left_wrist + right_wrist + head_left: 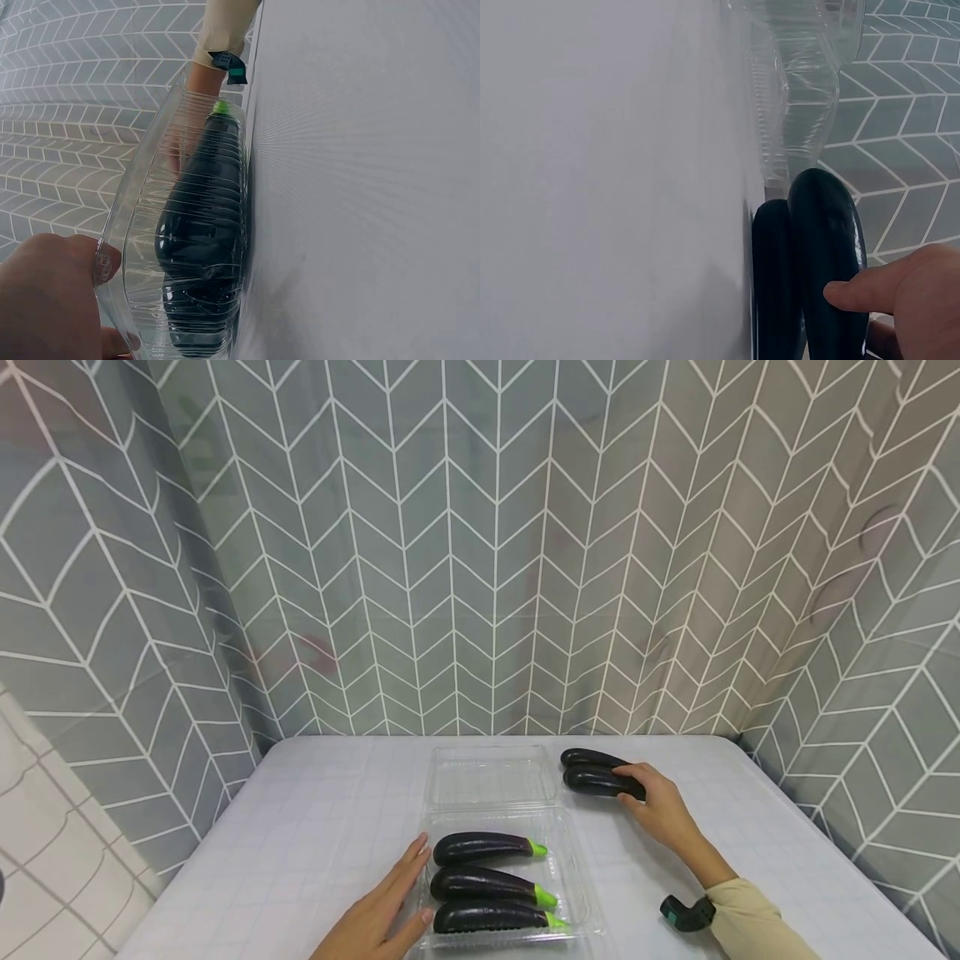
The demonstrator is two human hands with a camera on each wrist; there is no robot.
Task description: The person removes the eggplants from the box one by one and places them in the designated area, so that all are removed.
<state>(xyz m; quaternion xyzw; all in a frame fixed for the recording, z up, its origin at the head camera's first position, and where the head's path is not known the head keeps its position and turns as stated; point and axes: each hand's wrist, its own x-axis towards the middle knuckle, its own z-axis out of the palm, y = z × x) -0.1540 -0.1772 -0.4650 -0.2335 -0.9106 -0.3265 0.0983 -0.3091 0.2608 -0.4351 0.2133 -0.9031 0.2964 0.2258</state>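
Note:
My right hand (660, 806) grips a dark eggplant (596, 781) at the back right of the table, thumb on its near side. Another eggplant (588, 757) lies just behind it; in the right wrist view the two are side by side, and the held eggplant (825, 247) stands higher. A clear plastic clamshell box (581, 868) stands open at the front middle. Three eggplants (491, 885) with green stems lie in its base, stems to the right. My left hand (378, 906) rests against the box's left edge, its fingers extended and touching the rim (112, 214).
The box's lid (491, 777) lies folded back behind the base, left of the pair of eggplants. A white cloth covers the table (315, 810). Grey chevron-patterned curtains (480, 568) hang behind and at both sides. A black strap device (686, 912) is on my right wrist.

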